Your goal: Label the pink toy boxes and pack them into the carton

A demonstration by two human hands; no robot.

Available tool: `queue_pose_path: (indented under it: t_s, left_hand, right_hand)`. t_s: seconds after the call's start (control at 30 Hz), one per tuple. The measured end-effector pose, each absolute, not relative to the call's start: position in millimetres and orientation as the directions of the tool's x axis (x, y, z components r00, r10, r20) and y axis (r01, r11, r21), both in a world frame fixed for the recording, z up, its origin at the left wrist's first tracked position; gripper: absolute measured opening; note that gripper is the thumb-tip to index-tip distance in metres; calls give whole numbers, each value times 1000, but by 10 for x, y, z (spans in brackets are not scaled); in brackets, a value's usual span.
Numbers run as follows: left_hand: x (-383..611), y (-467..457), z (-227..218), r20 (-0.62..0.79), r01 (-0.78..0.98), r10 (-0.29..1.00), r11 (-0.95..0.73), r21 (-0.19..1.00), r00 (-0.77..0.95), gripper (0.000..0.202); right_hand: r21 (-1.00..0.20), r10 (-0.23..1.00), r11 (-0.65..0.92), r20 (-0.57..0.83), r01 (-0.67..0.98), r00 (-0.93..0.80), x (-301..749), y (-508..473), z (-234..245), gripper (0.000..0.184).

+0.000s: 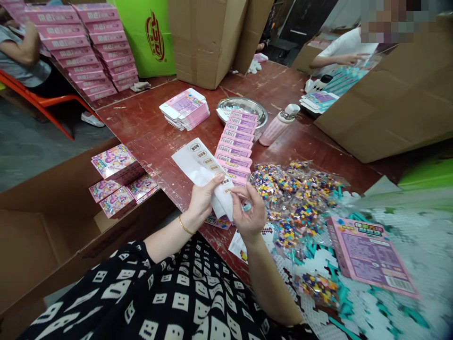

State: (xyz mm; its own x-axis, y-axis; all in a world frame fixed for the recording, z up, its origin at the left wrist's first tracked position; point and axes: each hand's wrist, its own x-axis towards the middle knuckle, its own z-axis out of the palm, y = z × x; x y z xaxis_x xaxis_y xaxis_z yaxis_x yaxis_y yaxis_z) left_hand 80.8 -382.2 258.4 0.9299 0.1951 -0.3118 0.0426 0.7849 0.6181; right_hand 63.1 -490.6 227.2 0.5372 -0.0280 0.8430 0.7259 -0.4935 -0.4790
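My left hand (205, 198) grips a white sheet of oval stickers (191, 158), its thumb pressed on the printed side. At the sheet's lower right edge my right hand (250, 210) has thumb and forefinger pinched together by the last sticker; whether a sticker is between them I cannot make out. Just beyond the sheet, a row of overlapping pink boxes (236, 141) runs away from me across the table. Under my hands, part of a printed card (240, 246) shows near the table edge.
Bags of colourful beads (300, 198) and white and teal plastic pieces cover the right side, with a pink box (371, 255) on them. Beyond stand flat boxes (186, 108), a metal bowl (260, 111) and a bottle (279, 125). An open carton (31, 236) holds packed boxes at left. Two people sit nearby.
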Motion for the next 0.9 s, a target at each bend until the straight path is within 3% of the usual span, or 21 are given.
queue_pose_path:
  t_s: [0.1, 0.17, 0.23, 0.43, 0.6, 0.7, 0.77, 0.9]
  left_hand:
    - [829, -3773, 2564, -304, 15, 231, 773, 634, 924, 41]
    - [835, -3670, 2554, -309, -5, 269, 762, 647, 912, 41]
    - [820, -3511, 2537, -316, -27, 315, 745, 666, 895, 43]
    - [656, -3033, 2390, -346, -26, 400, 685, 728, 849, 47]
    - [585, -2950, 2274, -399, -6, 421, 694, 720, 815, 49]
    - [595, -2973, 2252, -399, -9, 412, 705, 709, 819, 48]
    - [606, -2992, 2247, -388, -10, 396, 710, 704, 832, 47]
    - [629, -3042, 2235, -384, 11, 365, 712, 702, 848, 49]
  right_hand:
    - [-691, -152, -274, 718, 669, 679, 586, -4872, 2452, 59]
    - [-745, -241, -215, 667, 632, 705, 583, -4932, 2590, 57]
    - [-768, -233, -229, 640, 598, 732, 632, -5053, 2678, 57]
    - [-803, 366, -267, 427, 533, 827, 961, -5324, 2563, 45]
    - [-774, 526, -352, 302, 527, 795, 1105, -5273, 2393, 44]
    - [-737, 493, -382, 347, 557, 798, 1135, -5263, 2302, 44]
    - [-729, 392, -399, 413, 556, 822, 1156, -5281, 2271, 43]
    - [-759, 170, -434, 460, 485, 871, 1242, -5348, 2322, 18]
